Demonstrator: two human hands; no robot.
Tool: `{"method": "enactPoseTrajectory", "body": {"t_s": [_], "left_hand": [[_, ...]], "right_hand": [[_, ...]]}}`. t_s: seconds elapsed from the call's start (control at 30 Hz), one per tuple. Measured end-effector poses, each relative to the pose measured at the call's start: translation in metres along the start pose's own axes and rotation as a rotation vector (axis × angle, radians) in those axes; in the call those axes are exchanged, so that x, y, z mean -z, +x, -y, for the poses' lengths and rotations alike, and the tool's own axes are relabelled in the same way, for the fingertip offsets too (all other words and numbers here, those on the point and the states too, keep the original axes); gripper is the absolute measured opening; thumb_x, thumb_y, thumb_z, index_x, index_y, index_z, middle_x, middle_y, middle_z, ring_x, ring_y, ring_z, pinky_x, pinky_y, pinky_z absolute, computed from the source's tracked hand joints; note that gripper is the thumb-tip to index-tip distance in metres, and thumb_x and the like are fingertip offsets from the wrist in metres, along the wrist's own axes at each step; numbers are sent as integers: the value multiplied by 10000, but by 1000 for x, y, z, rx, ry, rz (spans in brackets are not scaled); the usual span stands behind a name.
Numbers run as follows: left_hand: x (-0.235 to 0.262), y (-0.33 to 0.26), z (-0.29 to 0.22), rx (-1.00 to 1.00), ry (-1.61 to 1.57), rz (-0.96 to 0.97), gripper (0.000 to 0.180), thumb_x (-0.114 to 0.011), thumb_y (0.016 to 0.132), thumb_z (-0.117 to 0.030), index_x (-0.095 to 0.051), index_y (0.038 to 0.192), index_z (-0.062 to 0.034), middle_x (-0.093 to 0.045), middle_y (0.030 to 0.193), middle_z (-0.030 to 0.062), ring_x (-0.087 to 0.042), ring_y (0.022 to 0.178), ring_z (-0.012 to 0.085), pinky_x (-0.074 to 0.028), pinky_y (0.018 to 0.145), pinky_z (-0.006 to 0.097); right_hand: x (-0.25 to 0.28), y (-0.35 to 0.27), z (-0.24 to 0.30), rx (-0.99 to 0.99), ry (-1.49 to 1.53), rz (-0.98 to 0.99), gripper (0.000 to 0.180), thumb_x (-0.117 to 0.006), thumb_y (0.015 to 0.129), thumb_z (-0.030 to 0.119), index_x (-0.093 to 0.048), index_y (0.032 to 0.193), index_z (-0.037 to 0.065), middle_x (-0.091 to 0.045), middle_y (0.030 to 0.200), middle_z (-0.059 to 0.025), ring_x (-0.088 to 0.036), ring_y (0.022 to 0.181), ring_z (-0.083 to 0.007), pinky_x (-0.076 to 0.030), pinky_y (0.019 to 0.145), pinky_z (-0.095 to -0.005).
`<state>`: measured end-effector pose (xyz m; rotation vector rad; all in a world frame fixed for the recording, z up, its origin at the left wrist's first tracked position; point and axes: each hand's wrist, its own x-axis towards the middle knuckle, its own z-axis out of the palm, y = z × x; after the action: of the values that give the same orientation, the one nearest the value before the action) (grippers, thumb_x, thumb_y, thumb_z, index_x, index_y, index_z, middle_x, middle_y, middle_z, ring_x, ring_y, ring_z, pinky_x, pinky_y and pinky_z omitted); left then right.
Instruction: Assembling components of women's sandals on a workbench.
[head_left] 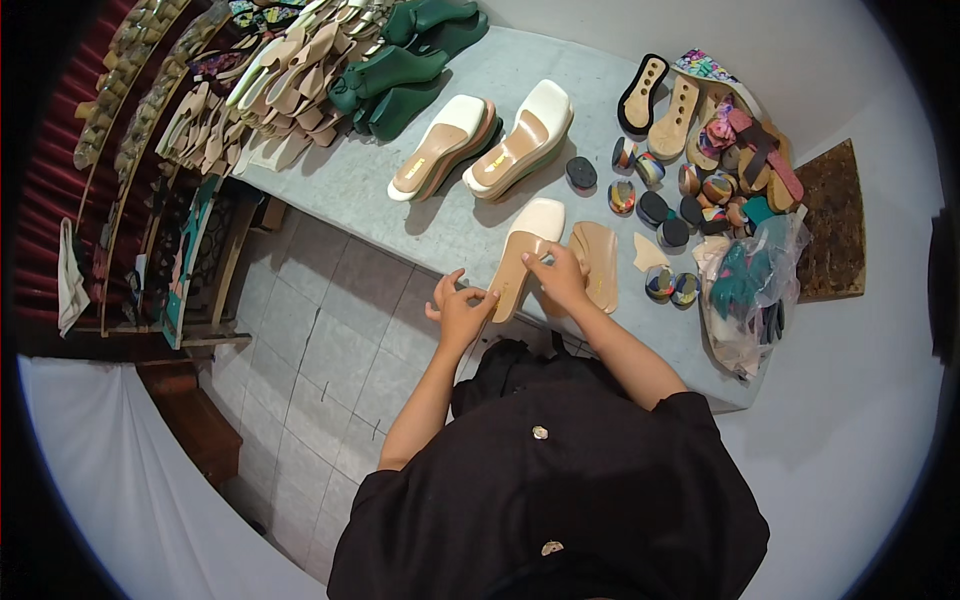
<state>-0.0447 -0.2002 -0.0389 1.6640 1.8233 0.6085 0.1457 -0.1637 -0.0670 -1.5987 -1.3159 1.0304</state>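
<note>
A sandal with a white toe band and a tan insole (513,268) lies at the front edge of the table, its toe pointing away from me. My left hand (462,312) pinches the heel end between thumb and forefinger, its other fingers spread off to the side. Along the right edge of the sandal, the thumb and fingers of my right hand (560,275) press on the insole; its fingertips are partly hidden. Just right of that hand rests a loose tan insole (602,262). Farther back stand white-banded wedge sandals (440,145) and another stacked pair (525,140).
Green shoe lasts (395,85) and piled beige sandal parts (295,75) fill the table's far left. At right are multicoloured heel pieces (621,196), patterned soles (672,115), a plastic bag (755,290) and a brown board (835,220). Racks (130,150) stand left of the tiled floor (300,320).
</note>
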Motion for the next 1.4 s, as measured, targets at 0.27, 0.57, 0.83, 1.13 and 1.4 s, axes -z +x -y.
{"method": "enactPoseTrajectory", "body": {"t_s": [0.27, 0.57, 0.83, 1.13, 1.4], "left_hand": [[-10, 8, 5, 78, 118, -14, 336, -734, 659, -473, -707, 669, -138, -429, 1301, 120, -256, 1271, 292, -61, 937, 648], [-15, 6, 4, 62, 138, -45, 331, -744, 651, -450, -687, 641, -124, -446, 1260, 131, -277, 1247, 300, -75, 925, 657], [-15, 5, 2, 73, 235, -41, 341, -743, 660, -414, -675, 811, -116, -455, 1245, 126, -296, 1233, 292, -103, 940, 627], [-36, 14, 9, -725, 282, 255, 605, -544, 818, -287, -364, 1352, -69, -388, 1381, 126, -347, 1290, 279, -273, 1001, 542], [-43, -4, 12, -648, 453, 115, 611, -530, 835, -323, -353, 1360, -65, -368, 1387, 143, -344, 1273, 330, -288, 991, 541]], "right_hand": [[1, 8, 8, 24, -547, -85, 291, -670, 736, 330, -673, 908, 95, -589, 1059, -32, -431, 1123, -248, -209, 889, -592], [4, 13, 9, 57, -564, -46, 179, -663, 747, 284, -690, 754, 106, -575, 1066, 9, -413, 1139, -231, -184, 913, -619], [4, 9, 19, 169, -669, -127, 330, -653, 755, 271, -608, 1054, 139, -568, 1114, -2, -401, 1184, -230, -208, 931, -612], [10, 15, -4, 430, -826, 327, 437, -394, 920, 242, -384, 1356, 214, -353, 1427, 5, -305, 1326, -189, -120, 1032, -637], [7, 14, -6, 425, -915, 238, 477, -339, 936, 359, -321, 1390, 216, -310, 1450, 22, -267, 1340, -154, -91, 1062, -592]]}}
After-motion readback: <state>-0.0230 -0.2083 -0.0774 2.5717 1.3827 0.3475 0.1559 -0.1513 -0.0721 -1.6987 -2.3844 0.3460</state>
